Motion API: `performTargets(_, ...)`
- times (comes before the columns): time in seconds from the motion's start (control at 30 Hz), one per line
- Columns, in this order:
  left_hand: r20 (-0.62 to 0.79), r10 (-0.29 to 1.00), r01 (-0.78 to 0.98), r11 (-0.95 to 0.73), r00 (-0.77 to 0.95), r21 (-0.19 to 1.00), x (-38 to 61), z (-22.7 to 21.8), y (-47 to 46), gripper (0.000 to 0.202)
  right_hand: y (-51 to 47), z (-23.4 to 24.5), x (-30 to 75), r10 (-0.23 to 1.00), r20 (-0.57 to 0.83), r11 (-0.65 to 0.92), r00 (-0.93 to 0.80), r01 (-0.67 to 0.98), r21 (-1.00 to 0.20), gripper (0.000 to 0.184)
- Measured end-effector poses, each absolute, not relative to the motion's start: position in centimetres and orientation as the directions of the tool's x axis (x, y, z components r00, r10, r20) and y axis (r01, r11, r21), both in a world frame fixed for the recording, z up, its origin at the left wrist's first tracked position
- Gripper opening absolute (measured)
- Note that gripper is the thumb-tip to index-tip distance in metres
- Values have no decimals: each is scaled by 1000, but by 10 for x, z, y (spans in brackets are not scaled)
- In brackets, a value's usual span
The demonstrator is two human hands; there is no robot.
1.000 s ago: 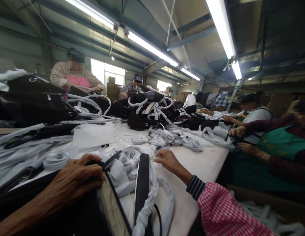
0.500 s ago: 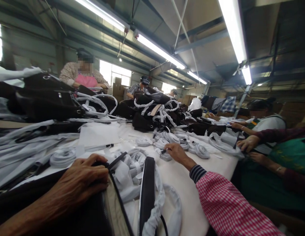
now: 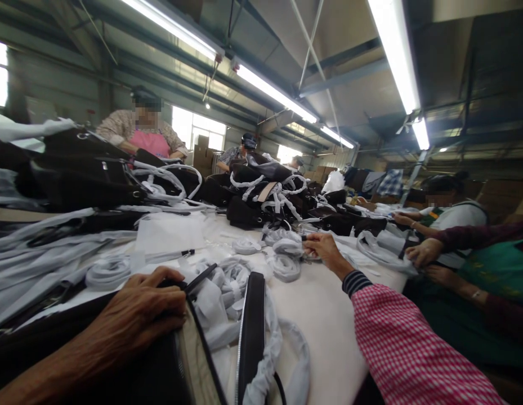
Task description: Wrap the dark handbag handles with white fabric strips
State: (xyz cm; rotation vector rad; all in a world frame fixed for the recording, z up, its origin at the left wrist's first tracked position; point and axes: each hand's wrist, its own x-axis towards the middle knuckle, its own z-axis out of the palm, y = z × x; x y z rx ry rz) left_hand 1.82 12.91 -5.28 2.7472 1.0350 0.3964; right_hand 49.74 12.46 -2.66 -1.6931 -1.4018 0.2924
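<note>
If the person's view is read as a clock face, the left forearm (image 3: 67, 354) lies along eight o'clock, its left hand (image 3: 153, 298) back-up at the rim of an open black bag (image 3: 130, 368), fingers curled over the edge and gripping it. Along four o'clock, the right arm stretches forward in a checked sleeve (image 3: 413, 337); the right hand (image 3: 326, 253) has thumb and fingertips drawn together at the dark end of a white-wrapped coil (image 3: 287, 246), though I cannot tell whether they grip it.

A pale table (image 3: 320, 332) fills the middle. Dark bags (image 3: 84, 180) are piled at nine to ten o'clock, and a smaller dark heap (image 3: 244, 211) stands near the centre. A co-worker in a green apron (image 3: 493, 287) sits toward three, another in a pink apron (image 3: 149, 143) at ten. Rising at six, between the hands, is a zip-edged dark panel (image 3: 251, 332) with a white-wrapped strap (image 3: 272, 326) alongside.

Within the black bag, beige lining (image 3: 200, 360) shows at the opening; the deeper inside is hidden.
</note>
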Motion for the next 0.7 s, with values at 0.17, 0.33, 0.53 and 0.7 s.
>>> performTargets(0.17,242,664,622,-748,708,232,22,-53,126,22,72,2,491,851,385,123,357,577,-807,30)
performTargets(0.33,264,646,617,-763,716,195,21,-57,131,22,2,-34,446,979,193,82,69,730,-678,15)
performTargets(0.53,258,632,606,-774,731,183,20,-55,132,26,-33,-87,428,993,109,45,45,708,-704,17)
performTargets(0.7,208,664,628,-748,719,215,18,-51,131,30,-42,-68,447,969,116,-33,220,576,-817,11)
